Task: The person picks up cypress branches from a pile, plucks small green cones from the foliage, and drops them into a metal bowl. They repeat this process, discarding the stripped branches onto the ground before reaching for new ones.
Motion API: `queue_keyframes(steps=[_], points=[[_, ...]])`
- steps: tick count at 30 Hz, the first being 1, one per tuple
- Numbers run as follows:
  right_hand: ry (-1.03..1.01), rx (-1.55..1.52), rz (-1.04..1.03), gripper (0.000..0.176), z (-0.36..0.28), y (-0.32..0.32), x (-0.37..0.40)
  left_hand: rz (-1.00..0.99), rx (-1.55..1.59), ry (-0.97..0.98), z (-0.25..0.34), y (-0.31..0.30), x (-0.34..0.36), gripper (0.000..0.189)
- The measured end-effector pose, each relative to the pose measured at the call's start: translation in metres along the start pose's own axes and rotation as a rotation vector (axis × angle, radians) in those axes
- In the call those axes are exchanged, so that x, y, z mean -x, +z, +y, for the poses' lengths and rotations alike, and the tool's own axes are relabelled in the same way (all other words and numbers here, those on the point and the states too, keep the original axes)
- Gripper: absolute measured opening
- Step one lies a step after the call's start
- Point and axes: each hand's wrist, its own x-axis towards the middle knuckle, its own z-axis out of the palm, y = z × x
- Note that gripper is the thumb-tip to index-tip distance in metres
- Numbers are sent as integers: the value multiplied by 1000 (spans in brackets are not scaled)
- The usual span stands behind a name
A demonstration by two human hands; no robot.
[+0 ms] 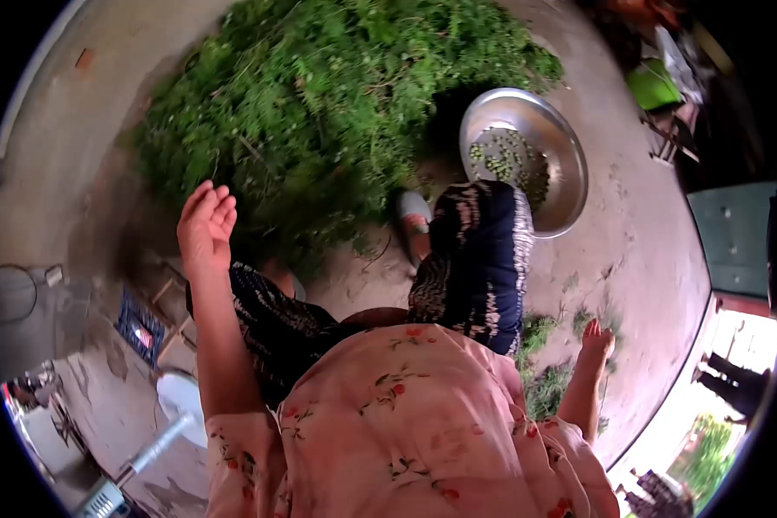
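My left hand (207, 224) is raised at the left edge of a big heap of leafy green plants (337, 104). Its fingers are loosely bent and apart from the thumb, with nothing visible in them. Low at my right side, my right hand (597, 339) has its fingers curled in, and I cannot tell what they hold. Loose green sprigs (548, 388) lie on the floor below and beside it. A wide metal basin (570, 164) stands by my right knee, with small round green pods (501, 155) scattered over its bottom.
Behind my left side are a white pedestal fan (181, 397) and a wooden frame with dark fabric (138, 328). A green cabinet (734, 233) stands at the right, near a bright doorway. A bright green item (653, 85) lies among clutter at the upper right.
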Motion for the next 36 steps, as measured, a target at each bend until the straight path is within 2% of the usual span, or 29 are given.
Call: queue_keyframes(steps=[1,3,4,6,9,10,12,16,17,18,20,21,23,24,26,27,29,33,35,36], points=[[2,27,-8,34,5,10,-6,28,-4,-1,5,-5,-5,17],[-27,-6,-446,25,21,28,-20,81,-8,15,9,-16,-16,18],[-128,39,-748,19,22,46,16,103,-13,10,11,-19,-21,18],[-308,124,-694,26,22,96,187,109,-11,10,14,-27,-31,17],[-430,164,-1119,26,43,138,295,131,18,20,16,-38,-45,17],[-363,136,-1253,24,59,148,322,127,58,12,14,-42,-52,16],[-318,262,-1346,18,101,163,376,119,134,-1,10,-51,-58,16],[-21,574,-1528,13,219,177,413,220,213,-25,0,-61,-69,12],[49,788,-1413,14,247,176,421,243,237,-37,2,-59,-70,12],[142,956,-1426,18,274,178,421,269,259,-48,5,-58,-70,13],[25,1217,-1677,23,329,177,416,254,252,-2,14,-54,-71,14],[35,1226,-1693,23,357,178,413,220,239,32,18,-53,-72,15],[-659,1256,-2151,31,403,184,413,243,240,53,25,-54,-73,17],[-652,1261,-2164,31,416,186,422,263,247,69,29,-55,-74,17],[-899,1194,-2104,29,441,188,442,293,258,92,34,-57,-76,16],[-898,1196,-2116,29,447,191,453,290,251,87,36,-58,-76,17],[-615,1449,-2125,28,451,198,479,299,249,92,38,-59,-77,17],[-688,1623,-2050,37,494,205,469,276,290,60,41,-61,-77,17],[-432,1693,-2013,39,483,219,477,302,291,52,43,-62,-76,17],[-126,1637,-1868,39,458,221,497,309,298,55,43,-63,-75,17]])
